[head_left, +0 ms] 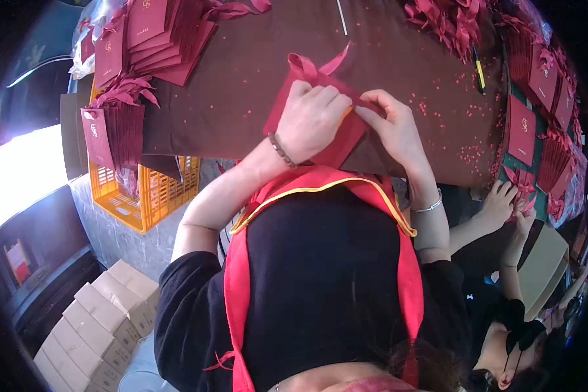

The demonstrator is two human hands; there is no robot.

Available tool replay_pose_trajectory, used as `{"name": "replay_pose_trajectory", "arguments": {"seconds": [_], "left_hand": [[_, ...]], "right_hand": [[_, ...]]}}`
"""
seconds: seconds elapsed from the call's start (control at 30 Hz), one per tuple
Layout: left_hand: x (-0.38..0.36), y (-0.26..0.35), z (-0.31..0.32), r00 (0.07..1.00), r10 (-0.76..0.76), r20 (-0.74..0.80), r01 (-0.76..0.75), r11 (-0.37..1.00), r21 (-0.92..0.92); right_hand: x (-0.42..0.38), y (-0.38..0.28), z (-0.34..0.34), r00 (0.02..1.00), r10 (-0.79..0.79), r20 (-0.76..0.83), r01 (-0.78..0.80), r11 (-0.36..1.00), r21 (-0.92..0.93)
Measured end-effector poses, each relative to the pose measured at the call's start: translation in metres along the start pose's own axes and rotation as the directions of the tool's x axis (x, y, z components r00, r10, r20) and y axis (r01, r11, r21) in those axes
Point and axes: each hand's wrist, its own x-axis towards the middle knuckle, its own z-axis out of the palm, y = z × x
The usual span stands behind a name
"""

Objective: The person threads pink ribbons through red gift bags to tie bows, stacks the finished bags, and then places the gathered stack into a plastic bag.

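Note:
A dark red paper gift bag [338, 153] lies on the table before me, with a red ribbon [310, 68] at its far side. My left hand [313, 121], with a brown beaded bracelet at the wrist, is closed over the bag; its palm side is hidden. A small orange-yellow patch shows by its fingers, too small to name. Close beside it, my right hand [392, 124], wearing a silver bangle, pinches thumb to fingers at the bag's edge. Exactly what lies between those fingertips is hidden.
Stacked red bags [160, 42] with ribbons stand at the left, above a yellow crate [144, 202]. Red scraps dot the brown tabletop [222, 72]. A yellow-black cutter [479, 72] lies right. Another person's hands [503, 202] handle ribbon there. Cardboard boxes [98, 323] stand lower left.

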Motion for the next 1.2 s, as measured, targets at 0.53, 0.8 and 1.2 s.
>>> {"name": "replay_pose_trajectory", "arguments": {"seconds": [0.53,0.8,1.2], "left_hand": [[0.011,-0.002,-0.010,0.993,0.106,-0.052,-0.101,0.991,0.085],[0.012,-0.009,-0.015,0.989,0.142,-0.032,-0.137,0.983,0.122],[0.033,-0.027,-0.044,0.763,-0.055,0.644,0.104,0.994,-0.039]], "right_hand": [[0.000,-0.008,-0.018,0.981,0.056,0.185,-0.058,0.998,0.003],[-0.009,-0.015,-0.009,0.990,-0.083,0.114,0.086,0.996,-0.024],[-0.020,-0.012,0.016,0.957,-0.283,0.063,0.290,0.921,-0.260]]}}
